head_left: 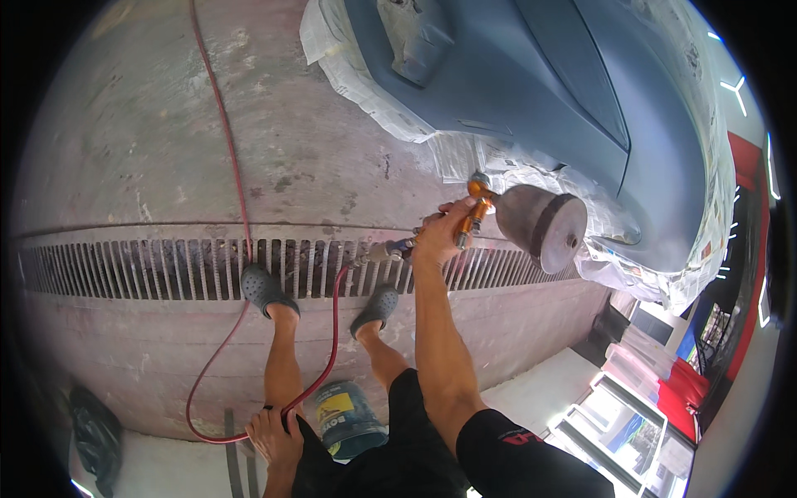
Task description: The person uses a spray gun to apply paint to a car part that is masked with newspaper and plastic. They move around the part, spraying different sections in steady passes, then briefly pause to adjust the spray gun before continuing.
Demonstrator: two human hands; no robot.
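My right hand point(442, 235) is wrapped round the grip of an orange-gold spray gun point(481, 192). Its large grey cup point(535, 217) tilts out to the right, close to the car. A red air hose point(335, 332) runs down from the fitting below the gun's grip. Beside my left knee, my left hand point(276, 440) is closed round a loop of that hose. Ahead on the right is a matt grey car body point(531, 100), with masking paper point(382, 112) along its lower edge; the gun's front end is apart from it.
A slotted drain grate point(149, 270) crosses the concrete floor, with my clogs point(266, 290) at its near edge. The hose also trails away over the floor. A dark bucket point(349, 419) stands between my legs. A black plastic bag point(95, 440) lies at lower left.
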